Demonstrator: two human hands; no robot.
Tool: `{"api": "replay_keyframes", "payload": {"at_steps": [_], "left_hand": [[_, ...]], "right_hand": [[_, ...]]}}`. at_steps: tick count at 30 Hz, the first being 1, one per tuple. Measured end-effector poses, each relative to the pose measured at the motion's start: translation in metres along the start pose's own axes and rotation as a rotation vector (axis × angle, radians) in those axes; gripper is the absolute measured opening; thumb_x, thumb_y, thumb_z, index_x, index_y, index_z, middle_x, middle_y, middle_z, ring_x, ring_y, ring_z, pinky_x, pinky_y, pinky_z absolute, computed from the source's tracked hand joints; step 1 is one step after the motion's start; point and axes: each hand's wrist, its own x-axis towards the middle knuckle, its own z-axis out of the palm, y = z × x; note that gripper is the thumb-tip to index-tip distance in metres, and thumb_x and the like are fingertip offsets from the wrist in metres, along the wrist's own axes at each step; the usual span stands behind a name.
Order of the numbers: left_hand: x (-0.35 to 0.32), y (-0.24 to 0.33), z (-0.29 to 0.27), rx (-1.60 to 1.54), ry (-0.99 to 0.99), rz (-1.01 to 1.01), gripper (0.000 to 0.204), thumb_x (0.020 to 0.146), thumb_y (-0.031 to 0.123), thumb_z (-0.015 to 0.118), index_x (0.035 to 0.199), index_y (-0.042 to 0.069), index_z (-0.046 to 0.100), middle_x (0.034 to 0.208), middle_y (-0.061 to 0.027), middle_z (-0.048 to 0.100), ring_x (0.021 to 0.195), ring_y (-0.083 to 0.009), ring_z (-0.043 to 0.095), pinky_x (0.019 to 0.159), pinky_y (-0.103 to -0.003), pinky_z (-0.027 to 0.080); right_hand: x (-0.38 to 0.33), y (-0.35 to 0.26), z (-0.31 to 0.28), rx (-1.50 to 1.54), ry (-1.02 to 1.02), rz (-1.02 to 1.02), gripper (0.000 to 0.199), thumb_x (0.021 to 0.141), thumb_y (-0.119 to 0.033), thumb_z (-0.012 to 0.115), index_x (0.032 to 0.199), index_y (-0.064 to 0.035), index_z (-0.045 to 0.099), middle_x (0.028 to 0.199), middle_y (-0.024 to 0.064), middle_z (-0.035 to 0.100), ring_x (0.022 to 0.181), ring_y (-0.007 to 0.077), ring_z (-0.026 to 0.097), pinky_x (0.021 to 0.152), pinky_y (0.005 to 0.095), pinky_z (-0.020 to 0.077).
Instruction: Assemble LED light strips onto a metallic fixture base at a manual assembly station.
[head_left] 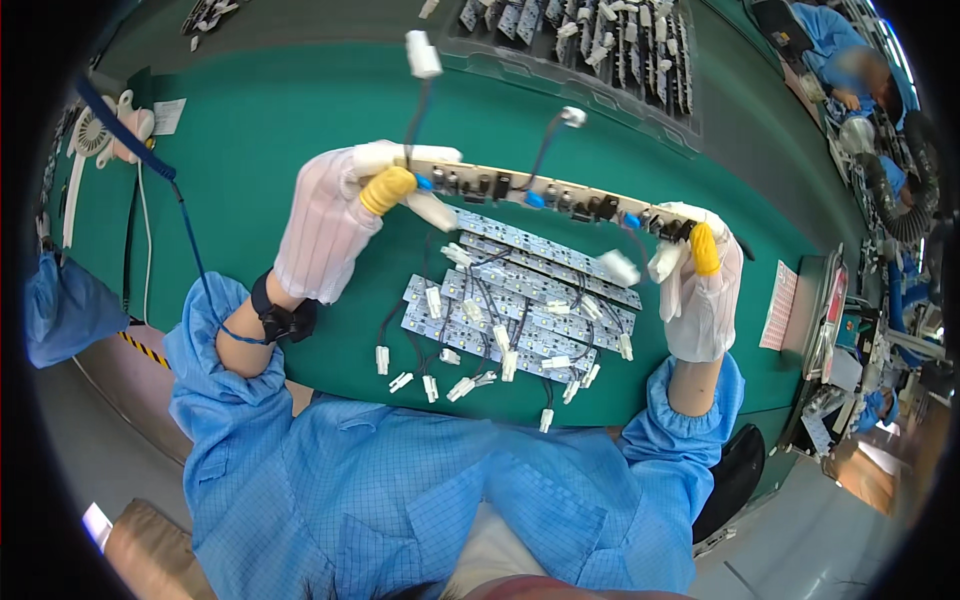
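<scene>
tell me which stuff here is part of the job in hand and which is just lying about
In hand: strip board held at its ends by left hand and right hand; its white plug; board pile below.

Lying about: desk fan; tray of boards; pink sheet.

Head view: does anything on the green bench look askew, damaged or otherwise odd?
Nothing looks damaged. The left hand and right hand hold a long circuit strip by its ends, level above the green mat. The pile of strips below lies loosely fanned, its wires and white connectors tangled, but that looks like ordinary stacking.
</scene>
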Motion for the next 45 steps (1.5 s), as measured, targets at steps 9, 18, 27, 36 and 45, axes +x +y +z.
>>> {"api": "replay_keyframes", "payload": {"at_steps": [9,18,27,36,45], "left_hand": [[0.005,0.016,0.016,-0.316,0.122,-0.111,0.048,0.098,0.042,0.045,0.112,0.0,0.064,0.073,-0.004,0.068,0.064,-0.0066,0.054,0.063,-0.024,0.041],[0.005,0.004,0.004,-0.118,0.066,-0.057,0.059,0.096,0.05,0.036,0.105,-0.001,0.064,0.08,-0.0062,0.068,0.069,-0.0148,0.06,0.068,-0.027,0.046],[0.003,0.005,-0.017,-0.517,0.086,-0.055,0.054,0.097,0.039,0.046,0.129,-0.005,0.048,0.101,-0.0077,0.063,0.092,-0.0151,0.058,0.089,-0.029,0.042],[-0.003,-0.086,-0.124,0.511,0.291,-0.226,0.045,0.088,0.025,0.062,0.131,0.012,0.053,0.09,-0.0006,0.067,0.088,-0.0128,0.06,0.079,-0.027,0.045],[0.005,0.031,-0.049,0.001,0.104,0.109,0.08,0.089,0.068,0.036,0.13,0.0,0.051,0.114,-0.0108,0.065,0.117,-0.0175,0.051,0.102,-0.034,0.035]], "right_hand": [[-0.013,0.002,-0.02,-0.038,0.002,0.228,0.04,0.094,-0.035,0.054,0.107,0.0026,0.057,0.068,0.0027,0.06,0.039,0.0007,0.04,0.037,0.0163,0.0315],[-0.007,0.008,-0.015,0.09,-0.082,0.213,0.053,0.091,-0.043,0.059,0.114,0.0046,0.052,0.077,0.0106,0.064,0.035,0.0022,0.038,0.035,0.0152,0.0294],[-0.002,-0.016,0.014,-0.106,-0.135,0.378,0.063,0.081,-0.033,0.072,0.127,0.0029,0.05,0.098,0.0103,0.06,0.05,0.0051,0.05,0.05,0.0153,0.0406],[-0.003,0.002,-0.002,-1.375,-0.56,0.087,0.063,0.067,0.008,0.065,0.125,-0.015,0.052,0.117,0.0076,0.054,0.101,0.0302,0.055,0.08,0.0367,0.0487],[-0.003,-0.031,-0.005,-0.122,-0.127,0.275,0.034,0.081,-0.006,0.066,0.113,0.0035,0.061,0.099,0.0174,0.068,0.072,0.0192,0.067,0.06,0.0274,0.0529]]}}
